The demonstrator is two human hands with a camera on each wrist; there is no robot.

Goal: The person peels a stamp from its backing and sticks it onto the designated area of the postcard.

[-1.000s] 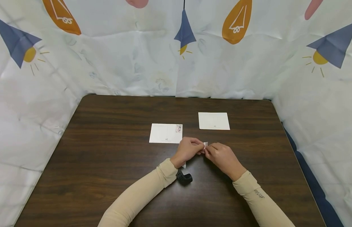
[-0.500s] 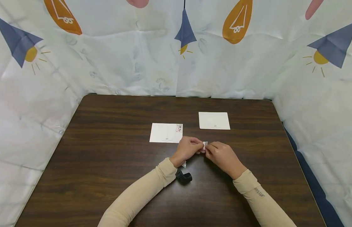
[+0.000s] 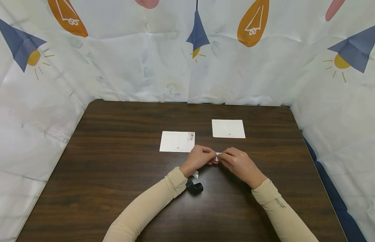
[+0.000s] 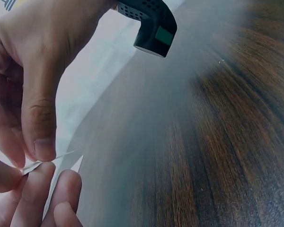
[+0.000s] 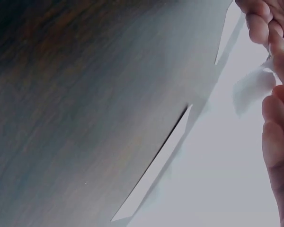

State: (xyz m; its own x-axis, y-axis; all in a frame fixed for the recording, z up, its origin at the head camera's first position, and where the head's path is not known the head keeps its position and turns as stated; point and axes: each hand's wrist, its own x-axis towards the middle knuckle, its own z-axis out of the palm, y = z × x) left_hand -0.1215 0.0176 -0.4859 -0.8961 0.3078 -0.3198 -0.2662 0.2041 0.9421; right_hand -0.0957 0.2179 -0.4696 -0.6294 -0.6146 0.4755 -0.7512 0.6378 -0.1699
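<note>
Between the two hands, a small stamp-sized piece of white paper is held up over the table; it looks thin and blurred in the right wrist view. My left hand pinches its left side with the fingertips. My right hand pinches the right side, thumb against fingers. In the left wrist view the right thumb presses close on the paper's edge. Just beyond the left hand lies a white postcard with a stamp in its upper right corner.
A second white postcard, without a stamp, lies farther back on the right. A small white scrap shows beneath the left wrist, beside a black wrist camera. The dark wooden table meets a patterned white curtain behind.
My right hand has shifted slightly right, its knuckles raised and fingers changing their pinch; less of the small paper shows. The left hand has barely moved.
</note>
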